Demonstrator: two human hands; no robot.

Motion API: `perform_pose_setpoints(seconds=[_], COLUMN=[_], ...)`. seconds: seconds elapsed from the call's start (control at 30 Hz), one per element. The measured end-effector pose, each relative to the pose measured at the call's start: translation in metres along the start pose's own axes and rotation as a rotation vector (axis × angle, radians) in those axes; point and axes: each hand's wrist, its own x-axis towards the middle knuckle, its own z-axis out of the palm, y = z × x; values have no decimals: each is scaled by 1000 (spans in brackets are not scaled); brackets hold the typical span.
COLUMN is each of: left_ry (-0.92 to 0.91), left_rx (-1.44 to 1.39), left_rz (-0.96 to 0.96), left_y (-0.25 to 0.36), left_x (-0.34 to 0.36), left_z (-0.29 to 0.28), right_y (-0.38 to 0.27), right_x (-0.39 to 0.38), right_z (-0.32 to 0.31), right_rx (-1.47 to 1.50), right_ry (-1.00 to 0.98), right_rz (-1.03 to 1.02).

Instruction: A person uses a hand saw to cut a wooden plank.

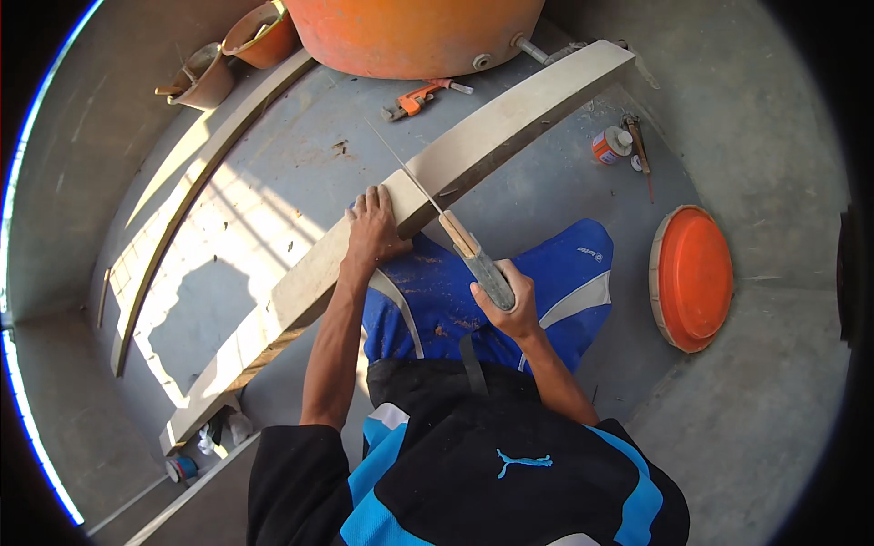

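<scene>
A long pale wooden beam (505,127) runs diagonally from the lower left to the upper right, across in front of my knees. My left hand (373,227) grips its top, fingers reaching over the far edge. In my right hand (512,305) is a handsaw (462,238), my fingers closed around its grey-wrapped handle. The thin blade, seen almost edge-on, lies across the beam's top just right of my left hand and points away from me. How deep the teeth sit in the wood cannot be made out.
Beyond the beam lies an orange pipe wrench (414,102), below a large orange tank (419,36). Two buckets (259,36) stand far left near a narrow timber strip (173,218). At right are a small can (608,146), a hammer-like tool (637,146) and an orange round lid (696,278).
</scene>
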Motion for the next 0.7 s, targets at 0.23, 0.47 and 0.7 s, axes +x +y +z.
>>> perform_pose_setpoints(seconds=[0.23,0.47,0.7], left_ry=[66,-271,-236], left_rx=[-174,-424,-370], left_rz=[56,-98,-29], left_y=[-25,-54,-28], left_x=[10,37,34], left_z=[-17,-22,-44], right_y=[6,-62,-92], right_x=[3,-39,-55], right_z=[-6,-39,-57], right_rx=[26,-101,-121], right_ry=[-19,-36,4], right_rz=[-79,32,-88])
